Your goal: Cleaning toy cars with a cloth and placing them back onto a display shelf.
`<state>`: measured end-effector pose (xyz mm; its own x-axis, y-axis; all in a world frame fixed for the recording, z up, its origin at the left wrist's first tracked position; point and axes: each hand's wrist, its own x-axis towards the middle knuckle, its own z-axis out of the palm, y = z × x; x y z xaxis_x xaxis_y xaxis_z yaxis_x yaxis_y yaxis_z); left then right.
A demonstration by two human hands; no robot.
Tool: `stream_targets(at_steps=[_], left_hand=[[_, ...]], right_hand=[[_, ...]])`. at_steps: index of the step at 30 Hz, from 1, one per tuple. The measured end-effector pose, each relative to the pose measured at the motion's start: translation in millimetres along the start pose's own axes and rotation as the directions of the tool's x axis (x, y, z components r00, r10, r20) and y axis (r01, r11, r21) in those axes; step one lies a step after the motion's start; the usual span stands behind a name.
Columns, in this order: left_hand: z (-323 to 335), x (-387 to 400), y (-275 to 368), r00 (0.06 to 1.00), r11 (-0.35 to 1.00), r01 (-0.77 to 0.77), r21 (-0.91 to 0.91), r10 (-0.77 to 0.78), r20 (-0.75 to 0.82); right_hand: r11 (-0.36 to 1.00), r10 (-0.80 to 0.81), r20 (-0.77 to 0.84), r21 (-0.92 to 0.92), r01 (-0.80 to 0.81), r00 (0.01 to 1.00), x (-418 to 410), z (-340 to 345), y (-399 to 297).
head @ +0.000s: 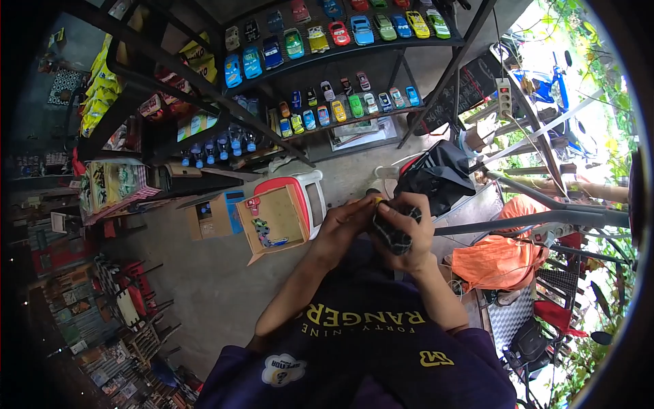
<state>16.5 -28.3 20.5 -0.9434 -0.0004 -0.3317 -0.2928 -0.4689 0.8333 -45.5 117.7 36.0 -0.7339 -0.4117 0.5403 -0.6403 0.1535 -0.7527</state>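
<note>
My right hand (415,230) grips a bunched dark cloth (392,232) with pale lines across it. Fingers of my left hand (350,217) meet it in front of my chest and pinch a small object, of which a yellow bit (378,200) shows between the hands. The rest of that object is hidden by fingers and cloth. To the left of my hands, an open cardboard box (278,217) rests on a red and white stool (316,197). Inside lie several small toys, among them a red one (252,206) and a blue one (277,242).
Ahead, a dark metal rack holds toy cars on an upper shelf (337,52) and a lower shelf (352,119). A second carton (213,217) stands left of the stool. On the right are a black plastic bag (439,174), a grey metal bar (521,222) and orange cloth (488,260).
</note>
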Motion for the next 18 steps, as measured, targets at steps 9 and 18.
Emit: stream_targets(at_steps=[9, 18], left_hand=[[3.3, 16.4, 1.9, 0.994, 0.961, 0.100, -0.257, -0.086, 0.064], [-29.8, 119.8, -62.8, 0.981, 0.982, 0.173, 0.072, -0.165, -0.105]], right_hand=[[0.972, 0.166, 0.048, 0.158, -0.171, 0.985, -20.7, -9.2, 42.8], [0.837, 0.532, 0.015, 0.141, -0.528, 0.847, -84.3, -9.2, 157.5]])
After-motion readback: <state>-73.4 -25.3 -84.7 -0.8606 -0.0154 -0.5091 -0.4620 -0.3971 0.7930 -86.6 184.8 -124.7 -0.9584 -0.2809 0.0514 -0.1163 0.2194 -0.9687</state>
